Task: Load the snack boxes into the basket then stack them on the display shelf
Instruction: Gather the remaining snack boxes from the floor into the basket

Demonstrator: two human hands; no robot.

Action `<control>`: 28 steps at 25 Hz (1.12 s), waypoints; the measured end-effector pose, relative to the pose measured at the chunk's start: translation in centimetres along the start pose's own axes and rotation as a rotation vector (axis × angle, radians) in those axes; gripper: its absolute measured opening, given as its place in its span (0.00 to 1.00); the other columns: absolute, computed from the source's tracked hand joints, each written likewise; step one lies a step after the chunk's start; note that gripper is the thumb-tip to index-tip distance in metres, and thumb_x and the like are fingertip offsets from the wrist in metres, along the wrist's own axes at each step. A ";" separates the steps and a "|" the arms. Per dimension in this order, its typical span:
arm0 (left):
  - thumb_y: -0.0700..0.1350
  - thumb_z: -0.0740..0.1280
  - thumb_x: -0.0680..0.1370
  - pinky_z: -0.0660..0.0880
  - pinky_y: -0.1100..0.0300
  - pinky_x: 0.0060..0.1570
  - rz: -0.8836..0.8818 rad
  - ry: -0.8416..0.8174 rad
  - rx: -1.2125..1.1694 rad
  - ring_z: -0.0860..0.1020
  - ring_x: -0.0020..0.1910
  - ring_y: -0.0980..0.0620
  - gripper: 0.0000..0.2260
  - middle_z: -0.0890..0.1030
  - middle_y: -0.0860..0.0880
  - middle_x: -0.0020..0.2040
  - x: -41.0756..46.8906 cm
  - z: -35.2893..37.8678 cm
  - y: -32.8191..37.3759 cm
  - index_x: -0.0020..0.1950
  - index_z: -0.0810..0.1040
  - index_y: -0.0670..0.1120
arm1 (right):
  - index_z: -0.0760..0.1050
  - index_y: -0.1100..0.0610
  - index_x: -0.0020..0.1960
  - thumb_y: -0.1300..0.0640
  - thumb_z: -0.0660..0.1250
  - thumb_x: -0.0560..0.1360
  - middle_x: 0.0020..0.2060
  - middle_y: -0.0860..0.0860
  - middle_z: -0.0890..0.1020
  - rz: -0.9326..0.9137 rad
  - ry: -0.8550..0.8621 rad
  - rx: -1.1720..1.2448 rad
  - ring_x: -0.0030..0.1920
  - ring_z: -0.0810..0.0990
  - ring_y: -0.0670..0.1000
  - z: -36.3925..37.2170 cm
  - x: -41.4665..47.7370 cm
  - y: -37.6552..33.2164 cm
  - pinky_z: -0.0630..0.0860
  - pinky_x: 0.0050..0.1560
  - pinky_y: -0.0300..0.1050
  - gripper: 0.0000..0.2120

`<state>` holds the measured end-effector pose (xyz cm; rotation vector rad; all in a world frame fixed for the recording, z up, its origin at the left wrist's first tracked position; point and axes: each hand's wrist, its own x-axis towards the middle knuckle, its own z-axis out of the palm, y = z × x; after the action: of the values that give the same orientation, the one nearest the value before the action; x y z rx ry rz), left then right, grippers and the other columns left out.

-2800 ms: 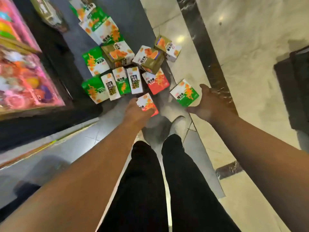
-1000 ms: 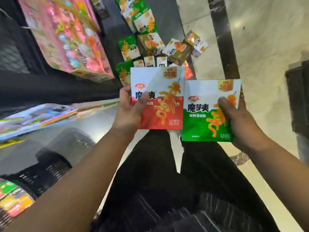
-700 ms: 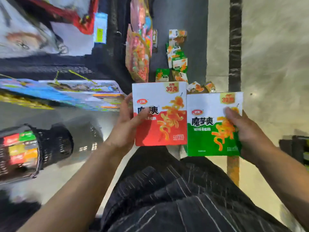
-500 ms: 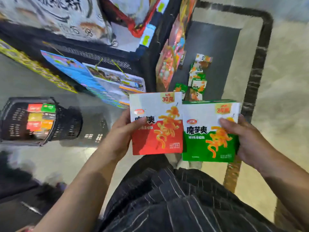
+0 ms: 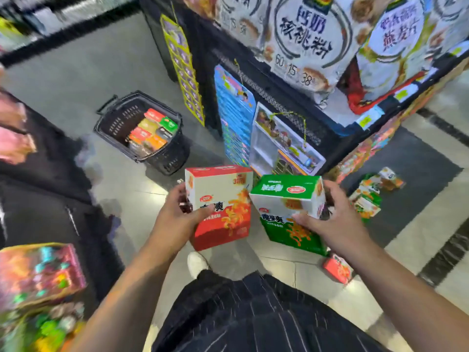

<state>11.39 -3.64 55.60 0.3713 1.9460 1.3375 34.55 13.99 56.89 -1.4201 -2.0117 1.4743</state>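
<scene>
While each hand carries one snack box, the task stands in its loading stage and is only partly done.

1. Grip state. The left hand (image 5: 177, 217) has its grip closed on the red box (image 5: 220, 232), thumb across the front face and fingers behind the left edge. The right hand (image 5: 340, 224) has its grip closed on the green box (image 5: 284, 190), thumb on the front face and fingers round the right side. Both boxes are held side by side, upright or slightly tilted, above the floor (image 5: 76, 72) in front of the body.

2. Work done. The basket (image 5: 167, 158) stands on the floor to the left and ahead, well apart from the hands. It already holds several packed boxes (image 5: 152, 128) set on end in rows along one side; the other side looks unfilled.

3. Work left, loading. The two held boxes are not yet in the basket. A cluster of loose boxes (image 5: 368, 196) lies on the dark mat (image 5: 418, 174) to the right, and one small red box (image 5: 337, 268) lies on the floor tiles just below the right forearm. By this evidence, several more trips are required.

4. Work left, stacking. No box of this kind is visible on the shelf unit (image 5: 291, 82) or on any other shelf in view. Which shelf serves as the display cannot be told. The stacking stage appears not to have begun.
</scene>
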 end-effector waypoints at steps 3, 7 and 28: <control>0.56 0.77 0.62 0.79 0.45 0.56 -0.029 0.099 0.050 0.81 0.55 0.50 0.31 0.81 0.53 0.55 2.4 -7.0 -1.1 0.64 0.71 0.58 | 0.68 0.52 0.67 0.57 0.81 0.64 0.54 0.49 0.78 -0.094 -0.064 -0.125 0.52 0.75 0.48 6.2 3.1 -4.5 0.65 0.42 0.23 0.36; 0.64 0.75 0.56 0.78 0.43 0.57 -0.042 0.173 0.054 0.80 0.55 0.49 0.39 0.81 0.53 0.55 6.6 -16.1 -1.3 0.65 0.71 0.58 | 0.65 0.53 0.63 0.55 0.80 0.65 0.50 0.47 0.76 -0.124 -0.132 -0.236 0.50 0.75 0.50 15.7 6.9 -10.3 0.68 0.45 0.37 0.34; 0.46 0.79 0.70 0.77 0.61 0.44 -0.219 0.441 -0.060 0.81 0.52 0.55 0.23 0.81 0.50 0.56 38.4 -42.8 3.9 0.61 0.73 0.53 | 0.66 0.54 0.66 0.48 0.80 0.64 0.52 0.52 0.77 -0.144 -0.363 -0.280 0.53 0.77 0.53 47.0 39.6 -31.5 0.69 0.47 0.42 0.37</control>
<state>-45.92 -8.18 51.59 -0.1816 2.2161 1.4120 -33.99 19.37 50.10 -1.1302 -2.5678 1.5214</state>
